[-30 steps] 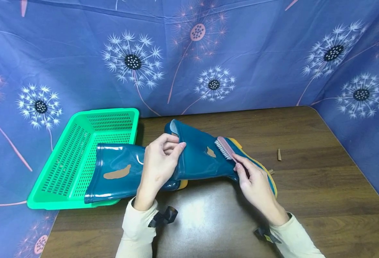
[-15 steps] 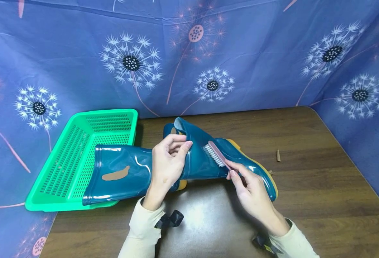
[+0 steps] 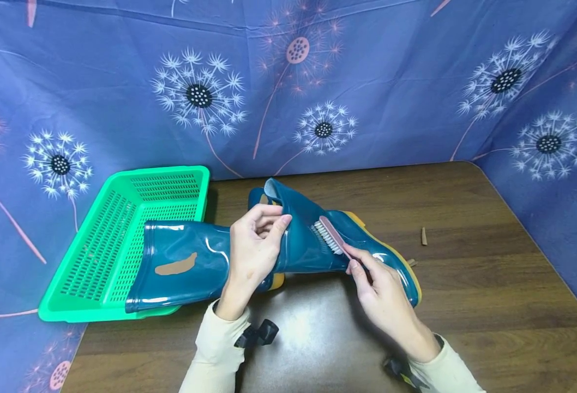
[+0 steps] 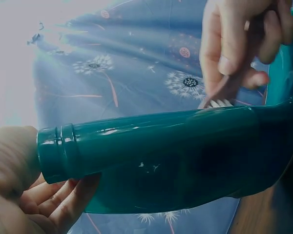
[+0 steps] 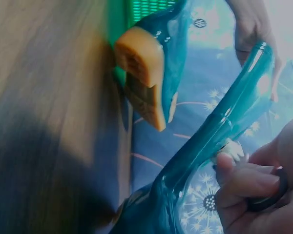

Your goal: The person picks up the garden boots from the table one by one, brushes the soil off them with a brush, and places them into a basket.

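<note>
A glossy teal rubber boot (image 3: 300,245) with a yellow sole lies across the table, toe to the right. My left hand (image 3: 254,240) grips the rim of its shaft between thumb and fingers and raises it, as the left wrist view shows with the fingers (image 4: 63,204) under the rim. My right hand (image 3: 384,289) holds a pink brush (image 3: 332,232) by its thin handle. Its white bristles press on the shaft near the ankle. A second teal boot (image 3: 215,245) bearing a tan patch (image 3: 175,266) lies to the left, partly behind my left hand.
A green perforated basket (image 3: 121,173) stands at the left, with the second boot's shaft over its rim. Small brown scraps (image 3: 423,236) lie on the wooden table (image 3: 480,256) to the right. A blue dandelion-print cloth (image 3: 391,71) hangs behind.
The brush has moved left from the ankle onto the shaft, then slightly right. My left hand has shifted right with the rim. The tan patch on this shaft is no longer visible.
</note>
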{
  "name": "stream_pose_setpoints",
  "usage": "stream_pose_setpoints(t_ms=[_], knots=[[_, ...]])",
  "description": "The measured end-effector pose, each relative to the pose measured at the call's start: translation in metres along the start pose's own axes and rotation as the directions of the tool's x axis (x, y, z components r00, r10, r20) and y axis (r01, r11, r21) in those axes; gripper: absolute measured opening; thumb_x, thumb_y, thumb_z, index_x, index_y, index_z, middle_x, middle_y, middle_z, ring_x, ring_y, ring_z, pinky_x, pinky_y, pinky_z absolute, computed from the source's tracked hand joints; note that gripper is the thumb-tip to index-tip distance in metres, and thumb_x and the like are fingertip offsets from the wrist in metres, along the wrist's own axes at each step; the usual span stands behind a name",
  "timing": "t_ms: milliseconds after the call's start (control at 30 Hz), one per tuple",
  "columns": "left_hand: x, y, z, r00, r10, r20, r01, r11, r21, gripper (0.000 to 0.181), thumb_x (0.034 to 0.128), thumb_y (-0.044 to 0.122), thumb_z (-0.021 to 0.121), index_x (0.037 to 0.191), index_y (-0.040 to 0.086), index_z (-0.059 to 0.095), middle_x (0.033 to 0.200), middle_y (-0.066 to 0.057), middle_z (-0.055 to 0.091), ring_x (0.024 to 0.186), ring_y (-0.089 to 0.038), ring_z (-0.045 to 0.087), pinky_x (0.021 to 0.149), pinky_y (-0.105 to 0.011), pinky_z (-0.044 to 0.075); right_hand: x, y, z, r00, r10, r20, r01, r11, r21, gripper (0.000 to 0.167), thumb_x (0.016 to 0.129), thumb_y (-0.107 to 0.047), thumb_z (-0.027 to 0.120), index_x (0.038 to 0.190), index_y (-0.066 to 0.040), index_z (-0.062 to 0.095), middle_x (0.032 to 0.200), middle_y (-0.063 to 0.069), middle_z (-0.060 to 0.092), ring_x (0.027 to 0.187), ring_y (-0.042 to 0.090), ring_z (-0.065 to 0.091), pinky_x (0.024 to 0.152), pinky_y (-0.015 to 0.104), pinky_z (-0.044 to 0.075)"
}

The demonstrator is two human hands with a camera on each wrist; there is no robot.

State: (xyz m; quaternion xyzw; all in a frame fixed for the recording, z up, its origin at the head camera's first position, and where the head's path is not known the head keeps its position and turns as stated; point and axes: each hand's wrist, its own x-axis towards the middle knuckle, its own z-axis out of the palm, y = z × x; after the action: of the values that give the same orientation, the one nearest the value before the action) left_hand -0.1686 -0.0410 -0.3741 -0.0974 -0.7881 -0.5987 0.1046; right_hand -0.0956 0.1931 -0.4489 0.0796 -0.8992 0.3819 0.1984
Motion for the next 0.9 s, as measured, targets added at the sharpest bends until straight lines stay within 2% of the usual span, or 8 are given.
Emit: stream_pose_setpoints(t_ms=[167,300,467,533,600,700,767,900], knots=[[0.0002,-0.0015,-0.0009,1.000,0.002,-0.006,-0.002,1.000,0.004,0.019,0.0994,0.014,0.076,0.115,0.004,0.076,0.104,-0.010,0.083,0.088,-0.021,0.080,0.077,-0.019,0.062,0.0014,0.0022,0.0009,0.998,0.060,0.008,-0.059,0.993,-0.098,0.035,0.105,-0.006,0.062,0.138,-0.017,0.071,0.083,-0.007,0.065,0.077,0.010,0.058,0.070,0.028,0.047],[0.0009,-0.0013,-0.0018,1.000,0.015,-0.013,-0.015,1.000,0.001,0.019,0.0988,0.013,0.077,0.116,0.004,0.076,0.103,-0.012,0.083,0.087,-0.022,0.080,0.077,-0.019,0.061,0.0016,0.0032,0.0001,0.998,0.059,-0.037,-0.061,0.996,-0.060,0.037,0.105,-0.004,0.062,0.138,-0.017,0.071,0.086,-0.005,0.069,0.079,0.010,0.059,0.072,0.023,0.044],[0.0016,-0.0011,-0.0020,1.000,0.015,-0.012,-0.015,1.000,-0.010,0.018,0.0986,0.013,0.077,0.115,0.004,0.077,0.102,-0.011,0.083,0.084,-0.021,0.078,0.074,-0.019,0.061,0.0009,0.0025,0.0016,1.000,-0.003,0.000,0.003,0.999,-0.037,0.038,0.104,-0.004,0.064,0.139,-0.017,0.071,0.087,-0.007,0.068,0.078,0.006,0.058,0.068,0.021,0.045],[0.0017,-0.0013,-0.0018,1.000,0.013,-0.005,-0.013,1.000,-0.013,0.018,0.0988,0.013,0.077,0.114,0.004,0.077,0.102,-0.010,0.083,0.083,-0.020,0.078,0.073,-0.019,0.061,0.0011,0.0025,0.0016,0.999,0.028,0.027,-0.027,0.998,-0.058,0.037,0.105,-0.006,0.063,0.139,-0.018,0.071,0.083,-0.006,0.064,0.073,0.008,0.055,0.062,0.025,0.044],[0.0015,-0.0015,-0.0019,1.000,0.012,0.002,-0.012,1.000,-0.015,0.017,0.0990,0.013,0.077,0.114,0.004,0.077,0.101,-0.009,0.083,0.082,-0.020,0.077,0.073,-0.019,0.060,0.0020,0.0024,0.0008,0.997,0.070,0.036,-0.067,0.995,-0.079,0.035,0.105,-0.008,0.063,0.138,-0.017,0.071,0.088,-0.001,0.071,0.074,0.010,0.055,0.062,0.029,0.044],[0.0012,-0.0016,-0.0022,1.000,0.014,0.007,-0.014,1.000,-0.011,0.017,0.0994,0.013,0.076,0.114,0.004,0.077,0.102,-0.009,0.083,0.082,-0.020,0.077,0.072,-0.019,0.060,0.0018,0.0019,-0.0009,0.991,0.127,0.029,-0.124,0.989,-0.086,0.034,0.107,-0.010,0.061,0.138,-0.018,0.071,0.088,0.001,0.071,0.075,0.014,0.055,0.063,0.030,0.043],[0.0012,-0.0012,-0.0027,1.000,0.015,0.004,-0.015,1.000,-0.011,0.017,0.0991,0.013,0.077,0.113,0.004,0.077,0.102,-0.009,0.083,0.082,-0.020,0.077,0.072,-0.019,0.060,0.0015,0.0009,-0.0009,0.992,0.126,0.017,-0.125,0.990,-0.068,0.035,0.107,-0.010,0.061,0.139,-0.018,0.071,0.094,-0.001,0.073,0.080,0.014,0.058,0.068,0.030,0.045],[0.0013,-0.0004,-0.0030,1.000,0.014,0.001,-0.014,1.000,-0.012,0.016,0.0989,0.013,0.077,0.113,0.005,0.077,0.101,-0.009,0.083,0.081,-0.020,0.077,0.072,-0.020,0.060,0.0003,-0.0013,0.0022,0.996,0.088,0.025,-0.087,0.995,-0.052,0.036,0.107,-0.009,0.061,0.140,-0.018,0.070,0.089,-0.004,0.067,0.080,0.011,0.058,0.068,0.027,0.046]])
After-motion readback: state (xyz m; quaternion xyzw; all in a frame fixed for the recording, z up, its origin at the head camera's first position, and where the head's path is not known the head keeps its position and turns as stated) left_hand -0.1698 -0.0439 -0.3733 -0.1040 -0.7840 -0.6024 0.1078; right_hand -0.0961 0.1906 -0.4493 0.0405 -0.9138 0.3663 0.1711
